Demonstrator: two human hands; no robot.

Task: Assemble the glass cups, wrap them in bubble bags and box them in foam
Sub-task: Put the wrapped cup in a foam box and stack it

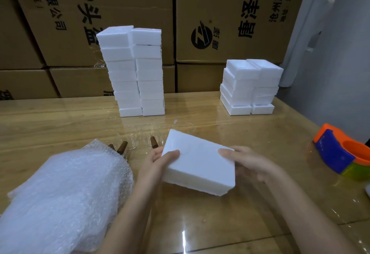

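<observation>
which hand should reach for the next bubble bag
Left, likely: the left hand grips the foam box just beside the bubble bags; the right hand is across the box.

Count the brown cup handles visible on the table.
3. Left handle and middle handle poke out beside the bubble bags; right handle is by the held foam box. Others may hide behind the bags or box.

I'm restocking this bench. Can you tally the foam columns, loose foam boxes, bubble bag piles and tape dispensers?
Tall foam columns: 2
Short foam columns: 2
Held foam box: 1
Bubble bag pile: 1
Tape dispenser: 1
Glass cups: too clear to count
Total: 7, cups aside
</observation>
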